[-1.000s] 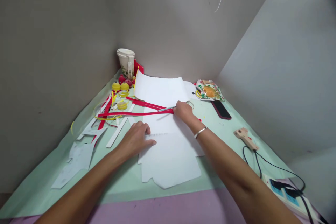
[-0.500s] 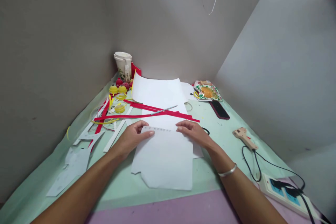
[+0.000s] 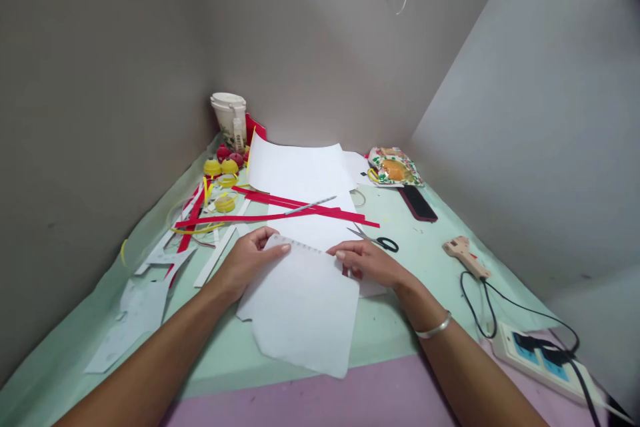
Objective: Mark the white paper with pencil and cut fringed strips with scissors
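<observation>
A white sheet of paper (image 3: 303,307) with a row of small marks along its top edge and a torn lower left corner is held up at a slant. My left hand (image 3: 253,260) pinches its upper left corner, thumb on top. At the upper right corner, the curled fingers of my right hand (image 3: 367,261) grip the paper's edge. Black-handled scissors (image 3: 385,243) lie just beyond my right hand. Red strips (image 3: 280,203) and a pencil (image 3: 311,205) lie past the sheet, over more white paper (image 3: 303,170).
On the left are paper scraps (image 3: 135,313), yellow rolls (image 3: 225,203), red and yellow balls (image 3: 213,167) and a lidded cup (image 3: 230,120). On the right are a packet (image 3: 396,168), a phone (image 3: 417,204), a glue gun (image 3: 467,257) and a power strip (image 3: 540,367) with cords.
The held sheet has turned, its lower end swinging left and its top right corner dipping. My right hand has curled more and shifted slightly, and the scissors now show behind it.
</observation>
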`<state>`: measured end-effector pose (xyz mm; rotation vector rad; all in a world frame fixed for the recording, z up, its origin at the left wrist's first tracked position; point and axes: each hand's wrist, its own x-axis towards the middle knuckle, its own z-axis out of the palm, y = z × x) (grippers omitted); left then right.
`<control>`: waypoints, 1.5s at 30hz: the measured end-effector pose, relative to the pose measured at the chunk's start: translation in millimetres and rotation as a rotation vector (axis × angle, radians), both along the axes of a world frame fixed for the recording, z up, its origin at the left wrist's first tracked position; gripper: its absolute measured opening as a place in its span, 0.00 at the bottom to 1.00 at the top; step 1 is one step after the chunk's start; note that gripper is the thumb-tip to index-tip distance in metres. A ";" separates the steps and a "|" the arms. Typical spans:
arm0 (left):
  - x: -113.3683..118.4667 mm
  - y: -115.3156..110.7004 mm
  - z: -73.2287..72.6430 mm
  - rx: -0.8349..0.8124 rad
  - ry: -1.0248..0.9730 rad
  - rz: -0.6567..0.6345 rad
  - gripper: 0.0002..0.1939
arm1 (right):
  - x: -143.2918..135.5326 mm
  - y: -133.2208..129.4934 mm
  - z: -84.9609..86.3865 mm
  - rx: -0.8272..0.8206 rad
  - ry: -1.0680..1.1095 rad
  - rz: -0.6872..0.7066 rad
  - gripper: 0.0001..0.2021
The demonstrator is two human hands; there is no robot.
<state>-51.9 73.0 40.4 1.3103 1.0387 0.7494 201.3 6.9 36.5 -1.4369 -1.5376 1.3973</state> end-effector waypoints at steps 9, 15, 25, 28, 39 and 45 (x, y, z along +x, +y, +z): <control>-2.2 -0.6 3.5 -0.125 0.089 -0.132 0.21 | -12.0 0.7 -10.0 0.034 -0.163 -0.045 0.16; -3.7 3.6 -5.6 -0.170 0.082 -0.128 0.24 | 18.5 -0.8 16.5 0.130 -0.490 -0.104 0.14; -5.6 3.9 -4.8 -0.214 0.040 -0.142 0.19 | 60.5 -6.8 13.3 0.077 -1.037 -0.201 0.09; -5.0 4.0 -4.1 -0.216 0.054 -0.144 0.19 | 56.0 -7.0 14.9 0.057 -1.067 -0.162 0.12; -6.4 4.0 -2.4 -0.246 0.009 -0.153 0.22 | 52.1 -7.5 20.6 -0.058 -1.124 -0.141 0.17; -8.1 5.0 -3.0 -0.263 -0.037 -0.161 0.22 | 50.9 -14.7 33.3 -0.097 -1.104 -0.140 0.20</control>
